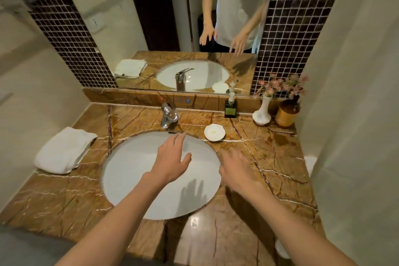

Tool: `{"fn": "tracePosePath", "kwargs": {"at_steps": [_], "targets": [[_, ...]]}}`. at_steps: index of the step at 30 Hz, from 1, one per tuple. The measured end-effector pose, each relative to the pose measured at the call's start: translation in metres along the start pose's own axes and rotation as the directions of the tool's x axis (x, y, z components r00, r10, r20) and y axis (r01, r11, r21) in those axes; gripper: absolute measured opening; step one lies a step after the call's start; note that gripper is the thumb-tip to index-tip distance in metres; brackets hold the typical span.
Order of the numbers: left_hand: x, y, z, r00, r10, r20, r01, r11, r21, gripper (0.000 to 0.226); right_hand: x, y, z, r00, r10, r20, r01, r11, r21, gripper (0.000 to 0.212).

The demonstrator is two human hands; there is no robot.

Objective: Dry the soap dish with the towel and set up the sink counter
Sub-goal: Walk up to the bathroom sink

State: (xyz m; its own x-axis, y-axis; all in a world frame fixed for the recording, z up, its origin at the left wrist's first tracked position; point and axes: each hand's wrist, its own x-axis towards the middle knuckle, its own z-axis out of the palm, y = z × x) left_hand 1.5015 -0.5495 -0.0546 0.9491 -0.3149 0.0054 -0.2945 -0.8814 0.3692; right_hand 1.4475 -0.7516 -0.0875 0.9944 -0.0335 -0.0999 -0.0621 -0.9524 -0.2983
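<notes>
Brown veined marble desk (278, 164), glossy, with an oval white sink (133, 164) sunk into it. Left hand (172, 158) hovers over the basin, grip spread, fingers fanned toward the chrome faucet (168, 117), holding nothing. Right hand (235, 169) sits over the sink's right rim and the desk, motion-blurred; grip looks spread and empty, though the blur makes it hard to be sure. Soap dish (214, 133), small round white ceramic with a scalloped edge, rests on the desk just right of the faucet, near the sink rim, apart from both hands. Towel (64, 150), white, soft, folded into a thick rectangle, lies on the desk left of the sink. At the back right: a dark green square pump bottle (231, 108), a white curvy vase (262, 112) with pink flowers, an amber round bottle (287, 113). Mirror (185, 28) behind, flanked by dark mosaic tile.
</notes>
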Motion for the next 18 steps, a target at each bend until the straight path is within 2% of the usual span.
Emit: {"fn": "tracePosePath", "kwargs": {"at_steps": [5, 10, 15, 18], "targets": [[0.02, -0.016, 0.007, 0.999, -0.033, 0.007, 0.033, 0.999, -0.016, 0.065, 0.039, 0.008, 0.006, 1.0, -0.005, 0.024, 0.004, 1.0, 0.021, 0.039], [0.044, -0.026, 0.023, 0.996, -0.052, 0.077, 0.056, 0.997, -0.048, 0.065, 0.07, 0.017, 0.013, 0.996, 0.053, 0.074, -0.056, 0.998, 0.035, 0.046], [0.081, -0.023, 0.048, 0.994, 0.007, 0.113, 0.008, 0.99, -0.138, 0.06, 0.102, 0.027, 0.011, 0.983, 0.145, 0.116, -0.151, 0.988, 0.043, 0.057], [0.103, -0.022, 0.068, 0.988, -0.007, 0.152, 0.047, 0.964, -0.263, 0.051, 0.12, 0.032, 0.016, 0.968, 0.199, 0.153, -0.209, 0.976, 0.054, 0.058]]}}
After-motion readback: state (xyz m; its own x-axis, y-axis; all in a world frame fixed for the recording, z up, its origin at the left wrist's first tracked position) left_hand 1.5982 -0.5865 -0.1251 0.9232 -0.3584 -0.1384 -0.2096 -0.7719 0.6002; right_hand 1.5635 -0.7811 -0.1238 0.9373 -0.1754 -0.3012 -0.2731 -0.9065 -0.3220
